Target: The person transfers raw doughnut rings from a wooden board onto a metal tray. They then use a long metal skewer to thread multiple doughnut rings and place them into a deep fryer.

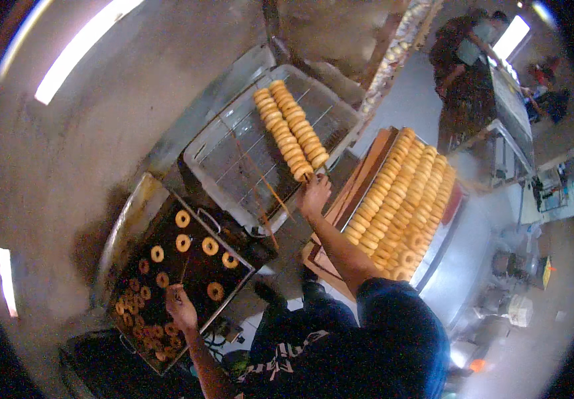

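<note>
Left side: we record a dark fryer with ring doughnuts in it, spread singly toward the top and right, crowded at the lower left. Our left hand is above the fryer; its grip is closed, fingers pinched on a thin stick that points away from us among the rings. Whether the tip touches one, we cannot tell.

Centre: a clear plastic tub stands just beyond the fryer, with a wire rack in it. Two slim wooden sticks lie slantwise across the near part, their ends reaching past the rim. On the right part of the tub we note two rows of browned doughnuts, side by side and packed face to face. Our right hand is at their near end, fingers bent; how far its grip is closed, and on what, we cannot tell.

Right side: a tray beside our right forearm carries several long rows of doughnuts, with a few lying flat at the near end. A shiny metal table extends beyond it. Upper right, a person leans over another work surface.
</note>
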`<state>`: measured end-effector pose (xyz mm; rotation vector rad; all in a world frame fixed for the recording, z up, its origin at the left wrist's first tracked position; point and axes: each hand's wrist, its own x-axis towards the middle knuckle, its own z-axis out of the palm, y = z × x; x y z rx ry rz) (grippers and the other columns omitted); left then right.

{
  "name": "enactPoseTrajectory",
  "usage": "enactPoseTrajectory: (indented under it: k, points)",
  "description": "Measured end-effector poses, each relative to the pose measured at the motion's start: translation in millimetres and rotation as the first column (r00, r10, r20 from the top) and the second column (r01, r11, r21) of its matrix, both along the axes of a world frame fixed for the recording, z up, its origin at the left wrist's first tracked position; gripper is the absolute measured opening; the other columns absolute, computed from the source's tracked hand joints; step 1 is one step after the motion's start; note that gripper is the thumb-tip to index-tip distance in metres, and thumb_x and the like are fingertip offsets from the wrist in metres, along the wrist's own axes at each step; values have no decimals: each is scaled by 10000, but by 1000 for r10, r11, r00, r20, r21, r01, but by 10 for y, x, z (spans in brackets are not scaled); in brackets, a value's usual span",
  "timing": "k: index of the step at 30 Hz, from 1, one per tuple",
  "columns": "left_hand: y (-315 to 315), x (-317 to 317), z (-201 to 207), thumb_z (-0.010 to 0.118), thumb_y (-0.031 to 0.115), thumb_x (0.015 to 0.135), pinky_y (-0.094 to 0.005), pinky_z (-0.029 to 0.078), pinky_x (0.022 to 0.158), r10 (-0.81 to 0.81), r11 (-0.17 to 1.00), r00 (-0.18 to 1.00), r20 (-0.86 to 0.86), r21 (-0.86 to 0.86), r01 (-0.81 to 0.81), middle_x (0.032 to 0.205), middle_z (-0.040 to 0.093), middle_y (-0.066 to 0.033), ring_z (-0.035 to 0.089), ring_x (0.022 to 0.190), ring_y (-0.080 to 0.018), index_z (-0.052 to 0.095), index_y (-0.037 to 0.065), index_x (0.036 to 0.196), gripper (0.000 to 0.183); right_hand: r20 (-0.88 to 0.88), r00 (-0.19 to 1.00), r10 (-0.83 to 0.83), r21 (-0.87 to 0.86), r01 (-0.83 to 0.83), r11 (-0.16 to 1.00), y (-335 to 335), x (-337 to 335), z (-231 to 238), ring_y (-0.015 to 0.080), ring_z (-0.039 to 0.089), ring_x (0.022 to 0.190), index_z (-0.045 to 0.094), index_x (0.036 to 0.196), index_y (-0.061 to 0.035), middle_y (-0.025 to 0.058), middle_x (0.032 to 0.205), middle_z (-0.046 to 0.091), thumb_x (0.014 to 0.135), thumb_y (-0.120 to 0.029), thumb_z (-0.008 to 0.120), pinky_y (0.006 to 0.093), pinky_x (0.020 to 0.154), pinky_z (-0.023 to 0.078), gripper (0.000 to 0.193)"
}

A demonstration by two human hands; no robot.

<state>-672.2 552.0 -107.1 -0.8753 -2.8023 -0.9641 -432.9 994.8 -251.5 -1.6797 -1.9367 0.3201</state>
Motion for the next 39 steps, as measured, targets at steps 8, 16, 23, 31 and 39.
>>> enactPoseTrajectory:
  k: [8,16,23,31,39]
  points:
    - [64,386,-389,599,211,1002,-500,540,756,-279,941,942,187,-140,307,907,694,-215,682,863,-445,663,51,1061,182,184,959,216,-111,-198,974,-475,-104,-283,404,566,1199,589,1340,-42,219,1258,622,970,-291,567,597,929,447,446]
    - [-109,-25,-1167,623,174,941,-516,588,804,-429,731,854,293,-443,519,884,728,-237,723,884,-428,710,-3,1012,210,-194,763,617,-238,-647,725,-1945,545,839,505,648,972,565,1256,12,288,1045,668,895,-54,610,561,843,535,370]
    - [-335,-563,-893,586,168,969,-510,602,755,-394,777,872,291,-401,485,876,723,-241,729,819,-419,688,-20,1012,217,433,715,549,-443,-361,820,-3068,1918,2440,369,710,800,749,1052,-115,143,935,722,898,-120,666,518,659,563,174]
    - [238,-1023,-1552,607,162,965,-539,563,752,-502,837,812,300,-68,543,865,699,-261,695,873,-449,650,-10,962,178,512,508,693,-520,-458,721,-2638,1229,2661,351,723,799,724,1296,-266,116,956,740,986,-185,548,461,627,580,365]
    - [615,-1036,-862,614,181,966,-559,561,761,-365,909,926,98,-177,377,912,708,-256,691,866,-454,643,0,947,184,268,734,624,-501,-447,741,-3190,1634,1608,365,706,810,674,1368,-252,187,989,730,956,-76,515,475,698,554,475]
